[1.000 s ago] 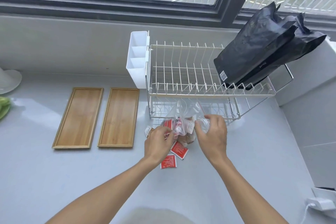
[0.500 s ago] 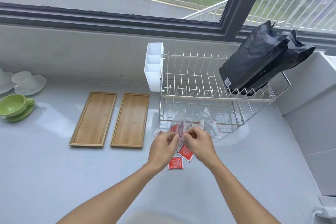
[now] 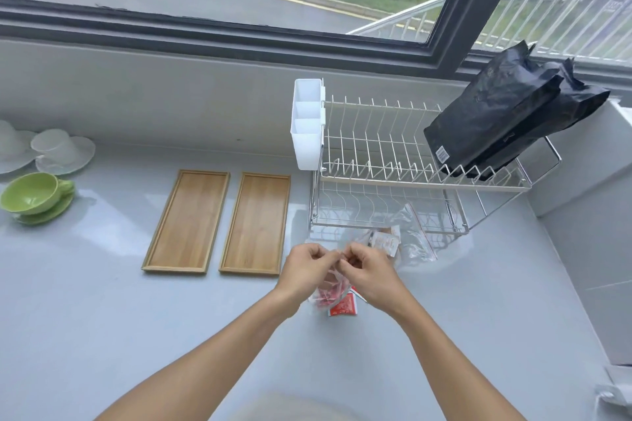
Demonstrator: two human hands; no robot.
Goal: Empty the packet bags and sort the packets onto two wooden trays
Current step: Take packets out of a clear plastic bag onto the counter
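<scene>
Well, the sorting itself is not yet begun, as far as can be judged. The two shallow rectangular wooden trays, the left one and the right one, are laid side by side on the pale grey bench, and nothing is seen on either.

A clear plastic zip bag holding red packets is held up just above the bench, in front of the trays' right side. Its top edge is pinched from both sides: the left hand and the right hand are brought close together, fingers curled tight on the plastic, so each grip is closed on the bag mouth. It looks like the seal is being pulled apart, though the seal itself is hidden by the fingers.

A loose red square packet is seen lying on the bench under the bag. Just behind the hands, a second clear zip bag with a red seal strip is left lying by the foot of the white wire dish rack, with pale beige packets at its mouth; whether it is fully emptied cannot be told.

So, by judgement: one bag being opened, and every packet waiting to be sorted.
</scene>
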